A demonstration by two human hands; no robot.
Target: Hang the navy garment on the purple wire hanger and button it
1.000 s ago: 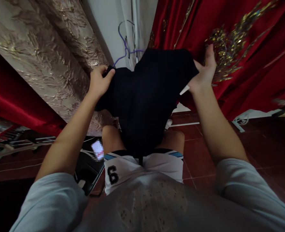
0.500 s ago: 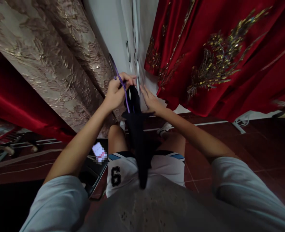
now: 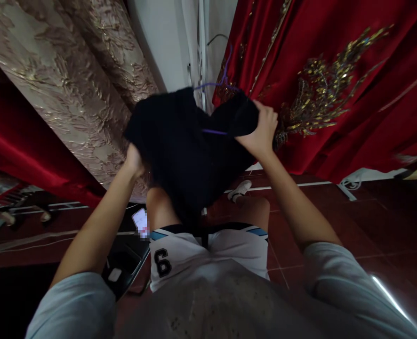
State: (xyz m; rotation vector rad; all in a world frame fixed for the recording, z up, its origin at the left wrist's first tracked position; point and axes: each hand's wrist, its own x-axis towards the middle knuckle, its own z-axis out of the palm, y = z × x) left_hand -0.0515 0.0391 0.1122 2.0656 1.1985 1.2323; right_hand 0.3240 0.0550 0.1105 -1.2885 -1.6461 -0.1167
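Note:
A black garment (image 3: 180, 136) is spread between my two hands above my knees. A thin purple hanger (image 3: 213, 132) sits inside it; one bar crosses the neck opening, and the hook rises beyond the far edge. My left hand (image 3: 134, 160) grips the garment's left side, its fingers mostly hidden under the cloth. At the garment's right shoulder, my right hand (image 3: 261, 132) is closed on the fabric near the hanger's end. The cloth is slightly blurred by motion.
Red drapes (image 3: 335, 94) with gold sequins hang at the right, and beige textured fabric (image 3: 53, 80) hangs at the left. A lit phone (image 3: 140, 221) lies by my left knee on a dark surface. White poles (image 3: 201, 47) stand ahead. Dark red tiles (image 3: 310, 221) cover the floor.
The black garment was bunched narrow between my hands and is now spread wide. My hands have moved apart, and the hanger's hook has swung from the left to the right.

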